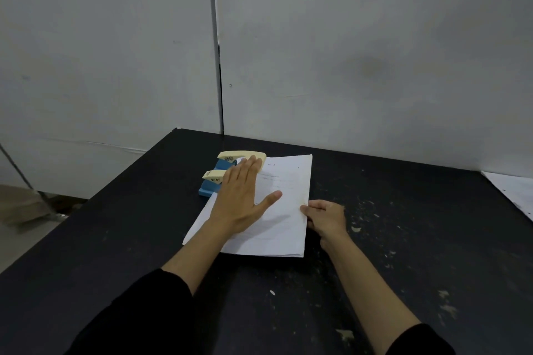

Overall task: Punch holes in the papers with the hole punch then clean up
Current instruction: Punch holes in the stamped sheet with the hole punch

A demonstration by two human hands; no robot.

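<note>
Two black sleeves (pixel 150 311) nearest, forearms bare. Right hand (pixel 327 217) pinching the right edge of the paper stack (pixel 284 210), thumb on top, remaining fingers beneath. Left hand (pixel 240 196) spread flat, palm down on the sheets, fingertips reaching the hole punch (pixel 223 174). Stack lying mid-way across the black table (pixel 115 225), far left edge seemingly fed into the punch. Judged light, limp, prone to sliding and fanning; best gripped at the edge, pressed flat. Second sheet (pixel 516 190) far right.

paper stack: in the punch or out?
In. White paper stack's far-left edge sits under the cream handle of the blue hole punch; left hand flat on both.
</note>
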